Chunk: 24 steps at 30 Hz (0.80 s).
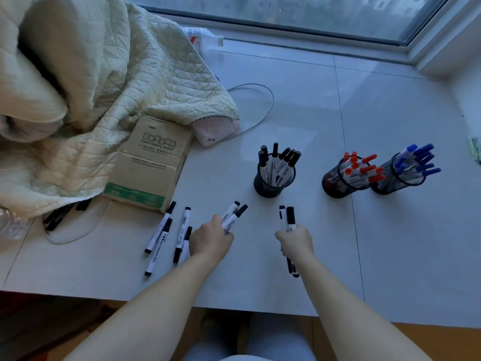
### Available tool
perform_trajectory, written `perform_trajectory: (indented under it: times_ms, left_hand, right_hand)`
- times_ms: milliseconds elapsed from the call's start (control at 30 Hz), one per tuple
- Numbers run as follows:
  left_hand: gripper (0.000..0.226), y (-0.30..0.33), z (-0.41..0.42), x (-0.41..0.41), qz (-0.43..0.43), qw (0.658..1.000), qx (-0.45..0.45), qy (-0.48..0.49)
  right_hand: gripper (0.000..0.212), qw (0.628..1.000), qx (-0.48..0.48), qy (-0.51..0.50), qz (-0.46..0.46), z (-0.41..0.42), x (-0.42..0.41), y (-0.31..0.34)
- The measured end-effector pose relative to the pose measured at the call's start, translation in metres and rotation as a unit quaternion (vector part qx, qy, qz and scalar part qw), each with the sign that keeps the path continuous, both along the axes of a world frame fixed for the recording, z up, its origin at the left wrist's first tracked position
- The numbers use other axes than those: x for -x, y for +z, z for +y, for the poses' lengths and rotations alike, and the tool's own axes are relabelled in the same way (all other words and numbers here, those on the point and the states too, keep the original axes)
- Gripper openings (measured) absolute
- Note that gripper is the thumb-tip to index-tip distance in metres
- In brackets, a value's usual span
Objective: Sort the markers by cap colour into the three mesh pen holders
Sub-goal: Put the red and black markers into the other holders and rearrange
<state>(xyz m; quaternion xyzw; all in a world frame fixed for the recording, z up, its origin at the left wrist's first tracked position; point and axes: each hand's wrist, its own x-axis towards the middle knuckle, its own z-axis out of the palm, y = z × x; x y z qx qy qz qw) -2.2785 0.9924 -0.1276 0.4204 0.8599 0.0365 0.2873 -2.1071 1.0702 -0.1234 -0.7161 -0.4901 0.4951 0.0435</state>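
Three black mesh pen holders stand on the white sill. The left holder (273, 183) has several black-capped markers, the middle holder (338, 185) red-capped ones, the right holder (395, 182) blue-capped ones. My left hand (211, 239) grips two black-capped markers (233, 216) that point up and right. My right hand (295, 242) grips two black-capped markers (287, 220) held nearly upright, below and in front of the left holder. Several loose black-capped markers (166, 235) lie on the sill to the left of my left hand.
A cardboard box (148, 162) lies at the left under a cream quilt (99, 82). A thin cable (268, 110) loops behind the holders, and a white bottle (203, 40) lies near the window. Dark clips (65, 212) sit by the quilt's edge. The sill's front edge (260, 310) is close.
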Motion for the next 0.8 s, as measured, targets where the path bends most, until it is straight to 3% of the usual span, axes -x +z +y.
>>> perform_trajectory:
  times_ms: [200, 300, 400, 533, 633, 800]
  left_hand:
    - [0.028, 0.032, 0.046, -0.006, -0.153, 0.974, -0.1, 0.132]
    - [0.033, 0.047, 0.073, -0.01, -0.243, 0.93, -0.172, 0.215]
    - [0.028, 0.059, 0.096, -0.015, -0.33, 0.862, -0.24, 0.301]
    - [0.035, 0.067, 0.121, -0.021, -0.362, 0.806, -0.293, 0.365]
    - [0.038, 0.067, 0.134, -0.024, -0.345, 0.803, -0.323, 0.363]
    - [0.039, 0.059, 0.147, -0.033, -0.347, 0.797, -0.354, 0.346]
  right_hand:
    - [0.025, 0.982, -0.129, -0.062, 0.125, 0.066, 0.015, 0.055]
    - [0.026, 0.945, -0.18, -0.162, 0.221, 0.097, 0.024, 0.076]
    - [0.018, 0.922, -0.202, -0.202, 0.262, 0.118, 0.034, 0.083]
    - [0.02, 0.909, -0.185, -0.228, 0.295, 0.127, 0.046, 0.066]
    - [0.016, 0.916, -0.196, -0.216, 0.276, 0.125, 0.051, 0.048]
    - [0.029, 0.934, -0.173, -0.185, 0.253, 0.113, 0.053, 0.023]
